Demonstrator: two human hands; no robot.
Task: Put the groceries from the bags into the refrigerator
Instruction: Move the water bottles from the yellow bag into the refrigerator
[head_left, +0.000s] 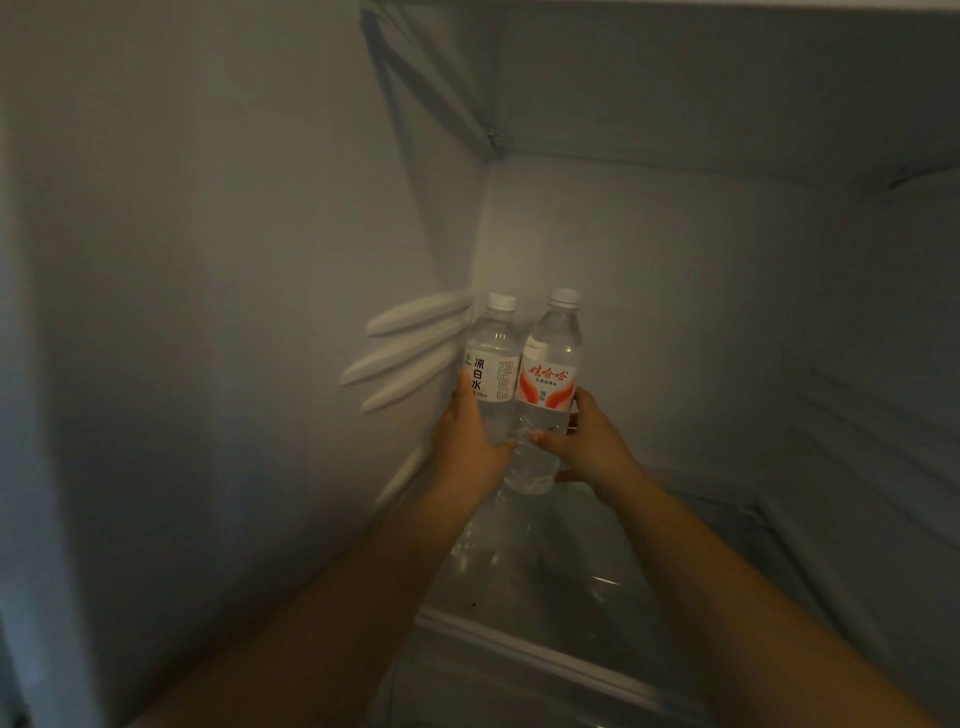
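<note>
Both my arms reach deep into the refrigerator. My left hand (467, 441) grips a clear water bottle with a white label (491, 364) around its lower half. My right hand (582, 447) grips a second clear water bottle with a red and white label (548, 384). The two bottles stand side by side, touching, near the back left corner over the glass shelf (545, 587). Both have white caps. I cannot tell whether their bases rest on the shelf.
The refrigerator's left wall (234, 312) carries several white shelf rails (410, 348) just left of the bottles. The back wall (701, 338) is bare. The shelf's white front trim (519, 649) runs below my forearms. The interior is dim.
</note>
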